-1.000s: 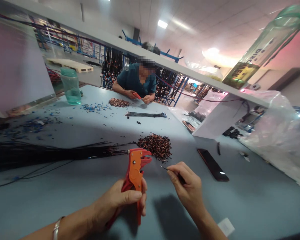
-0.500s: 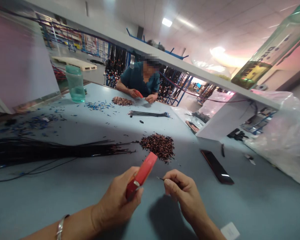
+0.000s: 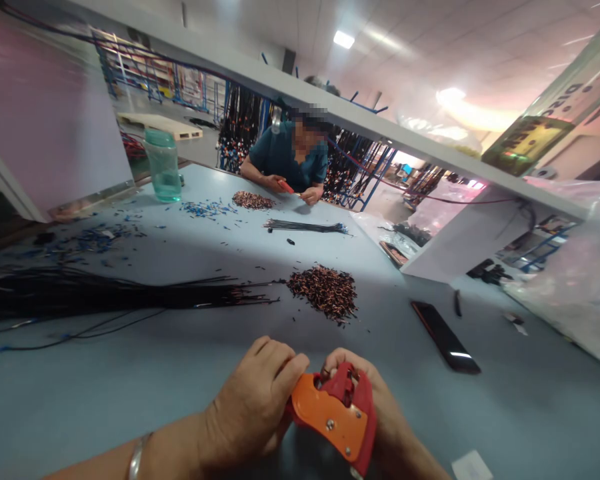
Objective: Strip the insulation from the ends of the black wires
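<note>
My left hand (image 3: 257, 400) is wrapped round the handles of a red and orange wire stripper (image 3: 333, 417), which is turned with its flat orange side towards me. The tool's red jaws sit at the fingers of my right hand (image 3: 383, 400). Those fingers are closed in a pinch behind the jaws. A thin dark wire was between them a moment ago; now the tool mostly hides what they hold. Beyond both hands lies a heap of small black and copper-coloured offcuts (image 3: 325, 292). To its left stretches a bundle of long black wires (image 3: 130, 293), their ends towards the heap.
A phone (image 3: 445, 337) lies at the right, with a white paper piece (image 3: 471, 465) nearer me. Across the table (image 3: 180, 407) sits a person (image 3: 290, 157) holding a red tool. A green bottle (image 3: 163, 167), blue scraps (image 3: 93, 241) and a smaller wire bundle (image 3: 307, 227) lie farther off.
My left hand has turned the wire stripper over to the right and brought its jaws to my right hand's fingers. The wire end, visible before, is now hidden. The view has shifted slightly.
</note>
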The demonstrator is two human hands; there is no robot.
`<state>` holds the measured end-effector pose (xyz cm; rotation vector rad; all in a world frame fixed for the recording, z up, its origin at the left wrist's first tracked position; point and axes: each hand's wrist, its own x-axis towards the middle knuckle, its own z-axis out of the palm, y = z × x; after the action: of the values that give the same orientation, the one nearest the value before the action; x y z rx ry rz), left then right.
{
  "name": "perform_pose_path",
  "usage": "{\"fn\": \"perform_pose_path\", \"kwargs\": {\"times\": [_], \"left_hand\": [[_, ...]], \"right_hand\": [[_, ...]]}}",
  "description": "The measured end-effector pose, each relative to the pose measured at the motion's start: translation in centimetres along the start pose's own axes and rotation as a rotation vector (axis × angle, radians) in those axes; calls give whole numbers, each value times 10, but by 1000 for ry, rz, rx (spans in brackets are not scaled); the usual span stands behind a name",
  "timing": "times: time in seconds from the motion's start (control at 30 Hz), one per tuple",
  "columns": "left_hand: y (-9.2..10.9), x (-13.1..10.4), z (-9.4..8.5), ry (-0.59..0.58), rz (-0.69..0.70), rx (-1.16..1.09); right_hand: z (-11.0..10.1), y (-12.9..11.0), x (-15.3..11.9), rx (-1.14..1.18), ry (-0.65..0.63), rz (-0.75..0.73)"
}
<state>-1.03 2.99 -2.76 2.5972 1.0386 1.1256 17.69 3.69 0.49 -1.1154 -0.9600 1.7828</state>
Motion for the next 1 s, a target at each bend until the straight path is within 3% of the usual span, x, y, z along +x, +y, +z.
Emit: {"fn": "perform_pose_path", "kwargs": {"times": [0.63, 0.83, 1.0], "left_hand": [[-3, -5, 5, 11, -19, 38], [-4, -5, 8, 58, -7, 94], [-1, 1, 2, 19, 30, 119]], "right_hand": [[-8, 7, -3, -300, -94, -236], [-6, 8, -4, -312, -89, -232], [-7, 11, -4, -286, -87, -197]]}}
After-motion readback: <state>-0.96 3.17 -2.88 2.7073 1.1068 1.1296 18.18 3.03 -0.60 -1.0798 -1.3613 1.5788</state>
